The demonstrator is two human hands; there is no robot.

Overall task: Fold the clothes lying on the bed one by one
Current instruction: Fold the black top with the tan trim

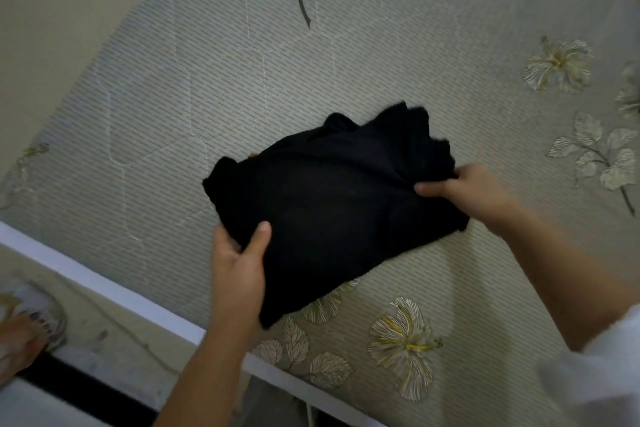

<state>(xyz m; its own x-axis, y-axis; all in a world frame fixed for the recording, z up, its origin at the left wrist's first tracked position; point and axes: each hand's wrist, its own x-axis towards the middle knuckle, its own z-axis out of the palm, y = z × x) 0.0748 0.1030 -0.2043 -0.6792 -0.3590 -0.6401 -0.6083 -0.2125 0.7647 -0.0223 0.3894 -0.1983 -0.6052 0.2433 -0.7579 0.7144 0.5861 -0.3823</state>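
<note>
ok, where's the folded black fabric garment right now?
In the head view, the black fabric garment is mid-frame over the grey floral bedsheet. The left hand grips its near-left edge and the right hand its right edge.

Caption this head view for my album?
A black garment, gripped by left hand and right hand, over the floral bed.

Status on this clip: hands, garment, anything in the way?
Left hand grips black garment near edge, thumb on top. Right hand pinches its right edge. Garment partly folded on bed sheet. Nothing blocking.
</note>
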